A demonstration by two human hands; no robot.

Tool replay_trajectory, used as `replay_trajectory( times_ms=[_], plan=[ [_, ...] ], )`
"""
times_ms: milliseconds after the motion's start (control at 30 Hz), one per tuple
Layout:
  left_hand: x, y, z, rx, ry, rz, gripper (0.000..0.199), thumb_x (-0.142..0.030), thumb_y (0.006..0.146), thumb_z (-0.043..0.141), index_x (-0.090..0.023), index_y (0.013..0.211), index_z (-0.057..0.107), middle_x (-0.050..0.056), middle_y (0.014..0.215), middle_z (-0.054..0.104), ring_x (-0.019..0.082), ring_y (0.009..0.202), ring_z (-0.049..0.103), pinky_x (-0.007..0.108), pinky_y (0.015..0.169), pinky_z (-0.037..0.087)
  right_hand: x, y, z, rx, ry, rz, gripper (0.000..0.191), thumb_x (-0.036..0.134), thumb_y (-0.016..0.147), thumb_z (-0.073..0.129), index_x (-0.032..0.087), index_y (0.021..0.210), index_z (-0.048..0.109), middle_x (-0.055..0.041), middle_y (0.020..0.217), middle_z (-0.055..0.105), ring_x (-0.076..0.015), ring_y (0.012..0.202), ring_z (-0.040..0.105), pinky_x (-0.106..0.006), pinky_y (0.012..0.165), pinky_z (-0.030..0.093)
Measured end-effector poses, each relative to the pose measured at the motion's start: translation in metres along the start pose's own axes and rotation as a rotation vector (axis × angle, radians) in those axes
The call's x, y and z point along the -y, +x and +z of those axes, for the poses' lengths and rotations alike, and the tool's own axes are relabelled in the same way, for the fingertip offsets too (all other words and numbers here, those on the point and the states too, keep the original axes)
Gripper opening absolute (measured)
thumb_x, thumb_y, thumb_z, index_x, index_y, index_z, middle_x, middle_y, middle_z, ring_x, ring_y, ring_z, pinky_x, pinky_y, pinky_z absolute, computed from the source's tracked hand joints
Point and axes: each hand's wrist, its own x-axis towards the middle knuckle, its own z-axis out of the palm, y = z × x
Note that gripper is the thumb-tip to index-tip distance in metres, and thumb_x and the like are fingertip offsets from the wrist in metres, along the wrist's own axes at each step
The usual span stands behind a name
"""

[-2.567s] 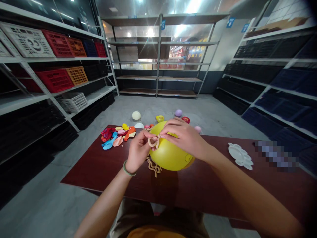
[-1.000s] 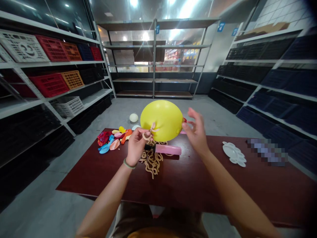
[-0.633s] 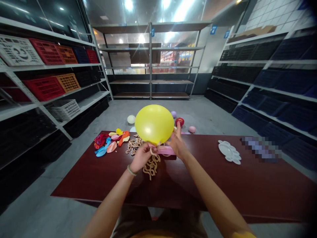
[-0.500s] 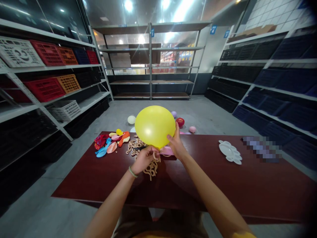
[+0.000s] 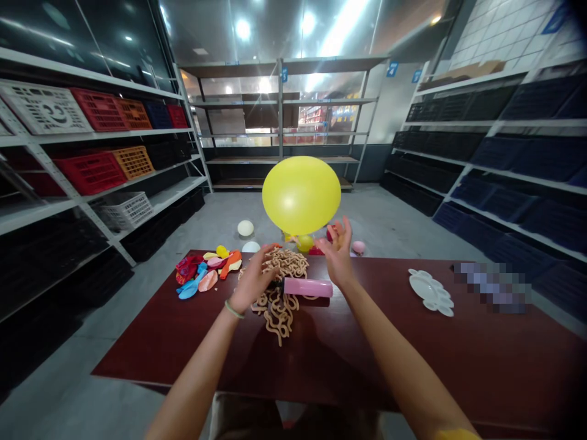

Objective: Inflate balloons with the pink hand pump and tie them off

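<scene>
Loose balloons: uninflated, mixed colours, heaped on the far left of the table.
White balloon: inflated, on the floor past the table's far edge.
Left hand: fingers apart and loosely curved, gripping nothing that shows; a moment ago it pinched the neck of the yellow balloon. It is beside and partly over the tan cords, contact unclear.
Tan cords: tangled heap, spreading towards the near side.
Yellow balloon: in mid-air above the table's far side, clear of both hands; it has risen out of them. It looks full, so its neck is probably sealed and the handling of the neck done.
Pink cylinder: black-ended, perhaps a pump, lying across the cords, now in plain view between the hands.
Right hand: raised, fingers spread, holding nothing, just below the balloon's right side; it has let go too.
Pink balloon: inflated, beyond the far edge.
White tray: scalloped, on the right of the table.
Pixelated item: far right, unreadable.
</scene>
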Motion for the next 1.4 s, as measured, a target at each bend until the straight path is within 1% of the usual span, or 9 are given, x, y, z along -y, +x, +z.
replay_trajectory(
  times_ms=[133, 233, 333, 500, 700, 867, 1033, 1200, 1400],
  plan=[
    [-0.001, 0.055, -0.026, -0.217, 0.026, -0.019, 0.062, -0.024, 0.088, 0.060, -0.026, 0.147, 0.040, 0.014, 0.155, 0.038, 0.029, 0.135, 0.048, 0.046, 0.104, 0.047, -0.002, 0.019, -0.005, -0.052, -0.011, -0.037, 0.088, 0.038, 0.091, 0.057, 0.043, 0.154, -0.003, -0.0093, 0.163, 0.013, -0.0316, 0.146, 0.030, -0.054, 0.109, 0.041],
    [0.000, 0.101, -0.025, -0.128, -0.025, 0.059, 0.069, -0.026, 0.091, 0.057, -0.029, 0.154, 0.028, 0.010, 0.160, 0.032, 0.025, 0.140, 0.043, 0.044, 0.111, 0.041, -0.013, 0.044, -0.005, 0.001, -0.287, -0.151, 0.085, 0.036, 0.092, 0.054, 0.039, 0.156, -0.001, -0.0082, 0.165, 0.009, -0.0319, 0.147, 0.027, -0.055, 0.112, 0.037],
    [0.009, 0.138, -0.010, -0.007, 0.065, 0.006, 0.054, -0.020, 0.088, 0.059, -0.023, 0.141, 0.052, 0.008, 0.153, 0.046, 0.024, 0.142, 0.041, 0.039, 0.117, 0.033, -0.034, 0.076, -0.005, 0.224, -0.786, -0.193, 0.070, 0.029, 0.089, 0.056, 0.031, 0.154, 0.029, -0.0059, 0.166, 0.011, -0.0337, 0.151, 0.014, -0.055, 0.118, 0.026],
    [0.033, 0.155, -0.003, -0.126, 0.134, -0.141, 0.036, -0.013, 0.083, 0.061, -0.012, 0.117, 0.069, 0.017, 0.131, 0.064, 0.030, 0.126, 0.058, 0.046, 0.113, 0.037, -0.063, 0.093, 0.001, 0.246, -0.894, -0.115, 0.055, 0.015, 0.084, 0.054, 0.018, 0.140, 0.053, -0.0144, 0.155, 0.038, -0.0358, 0.146, 0.028, -0.057, 0.115, 0.029],
    [0.056, 0.109, -0.041, -0.248, 0.093, -0.177, 0.030, -0.022, 0.091, 0.051, -0.015, 0.113, 0.070, 0.013, 0.109, 0.074, 0.023, 0.104, 0.069, 0.038, 0.090, 0.055, -0.066, 0.059, 0.024, 0.311, -0.818, -0.188, 0.037, 0.019, 0.091, 0.047, 0.022, 0.123, 0.065, -0.0103, 0.134, 0.061, -0.0286, 0.126, 0.053, -0.048, 0.107, 0.042],
    [0.061, 0.050, -0.082, -0.321, -0.058, -0.203, 0.032, -0.033, 0.089, 0.056, -0.015, 0.113, 0.069, 0.011, 0.100, 0.074, 0.021, 0.096, 0.071, 0.032, 0.080, 0.057, -0.053, 0.037, 0.062, 0.395, -0.654, -0.225, 0.028, 0.027, 0.094, 0.047, 0.022, 0.112, 0.068, -0.0100, 0.115, 0.070, -0.0278, 0.112, 0.061, -0.045, 0.099, 0.047],
    [0.071, -0.016, -0.120, -0.464, -0.051, -0.218, 0.035, -0.038, 0.090, 0.055, -0.015, 0.113, 0.068, 0.011, 0.098, 0.074, 0.021, 0.093, 0.071, 0.033, 0.080, 0.056, -0.044, 0.007, 0.128, 0.534, -0.439, -0.211, 0.024, 0.025, 0.095, 0.049, 0.025, 0.112, 0.067, -0.0067, 0.107, 0.072, -0.0226, 0.100, 0.067, -0.039, 0.092, 0.051],
    [0.089, -0.078, -0.145, -0.661, 0.319, -0.301, 0.031, -0.037, 0.093, 0.050, -0.018, 0.107, 0.070, 0.007, 0.093, 0.074, 0.020, 0.088, 0.069, 0.032, 0.083, 0.051, -0.050, -0.033, 0.207, 0.697, -0.274, -0.154, 0.023, 0.020, 0.094, 0.053, 0.024, 0.114, 0.065, -0.0028, 0.102, 0.074, -0.0165, 0.090, 0.070, -0.031, 0.084, 0.055],
    [0.101, -0.097, -0.154, -0.738, 0.414, -0.377, 0.029, -0.038, 0.094, 0.049, -0.020, 0.104, 0.070, 0.006, 0.092, 0.074, 0.020, 0.084, 0.068, 0.030, 0.080, 0.050, -0.072, -0.061, 0.273, 0.715, -0.278, -0.085, 0.025, 0.026, 0.097, 0.055, 0.021, 0.120, 0.063, -0.0088, 0.124, 0.064, -0.0216, 0.112, 0.061, -0.040, 0.098, 0.050]
  ],
)
